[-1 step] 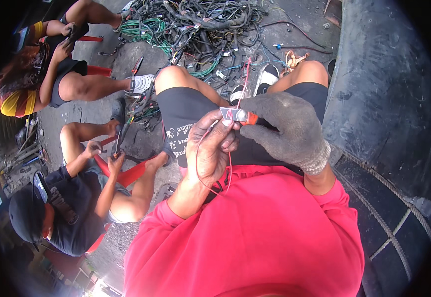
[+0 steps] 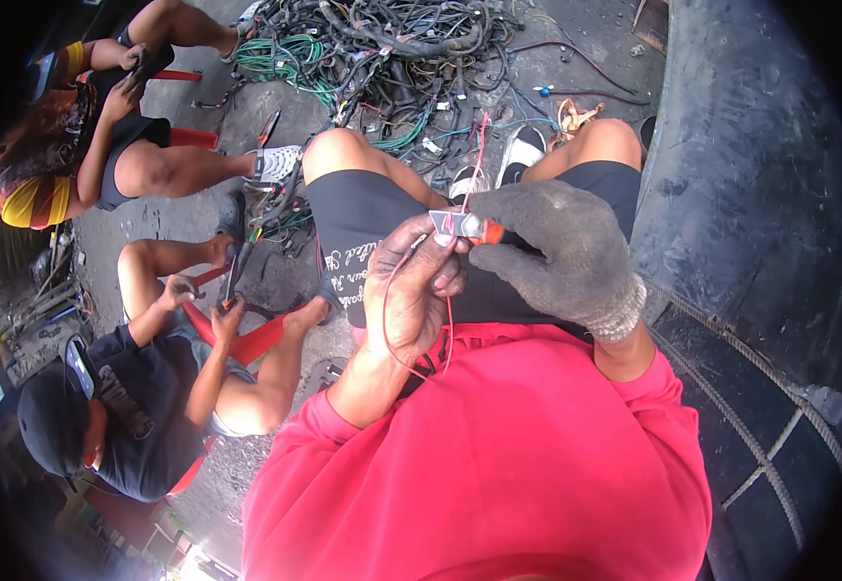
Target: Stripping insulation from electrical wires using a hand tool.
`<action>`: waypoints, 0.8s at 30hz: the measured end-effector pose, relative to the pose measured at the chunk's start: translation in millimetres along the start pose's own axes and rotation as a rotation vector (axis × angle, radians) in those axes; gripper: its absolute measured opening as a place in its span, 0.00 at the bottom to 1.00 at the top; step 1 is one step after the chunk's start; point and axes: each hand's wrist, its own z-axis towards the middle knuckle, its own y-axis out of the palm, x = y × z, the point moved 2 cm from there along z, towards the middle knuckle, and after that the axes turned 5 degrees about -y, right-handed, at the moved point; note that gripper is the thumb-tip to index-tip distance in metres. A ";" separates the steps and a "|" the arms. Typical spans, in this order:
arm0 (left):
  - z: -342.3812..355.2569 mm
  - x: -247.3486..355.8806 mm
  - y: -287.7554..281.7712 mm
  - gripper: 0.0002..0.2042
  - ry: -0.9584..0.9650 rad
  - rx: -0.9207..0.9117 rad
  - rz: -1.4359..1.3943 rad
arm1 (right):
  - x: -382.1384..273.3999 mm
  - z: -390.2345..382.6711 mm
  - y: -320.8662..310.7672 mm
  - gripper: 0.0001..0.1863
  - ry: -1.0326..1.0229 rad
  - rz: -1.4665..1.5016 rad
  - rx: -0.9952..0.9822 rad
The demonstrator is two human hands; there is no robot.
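Note:
My bare left hand point(image 2: 407, 298) is closed in a pinch on a thin red wire point(image 2: 481, 155). One length of wire runs up and away from the fingers toward my shoes, and another loops down below the hand. My right hand point(image 2: 568, 254), in a grey work glove, is closed around a knife with an orange handle point(image 2: 492, 231). Its short, wide blade point(image 2: 454, 224) lies against my left thumb and fingertips, beside the wire. The exact contact between blade and wire is too small to tell. Both hands are over my lap.
Beyond my knees lies a tangled heap of wire harnesses point(image 2: 411, 48) with a green bundle point(image 2: 290, 66). At left, two people sit on red stools, one holding long-handled pliers point(image 2: 231, 281). A large dark curved surface point(image 2: 750, 165) and ropes point(image 2: 721, 407) are close on my right.

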 end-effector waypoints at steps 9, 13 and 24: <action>-0.9 -0.7 -4.0 0.09 0.078 0.009 0.021 | -0.8 1.2 1.9 0.15 -0.026 0.014 -0.005; 0.0 -1.9 -7.0 0.09 0.112 0.010 0.034 | -3.2 2.6 1.0 0.15 -0.002 0.045 -0.007; -1.6 -1.4 -2.9 0.10 0.122 0.033 0.068 | -1.5 3.9 -1.6 0.17 -0.069 0.103 -0.010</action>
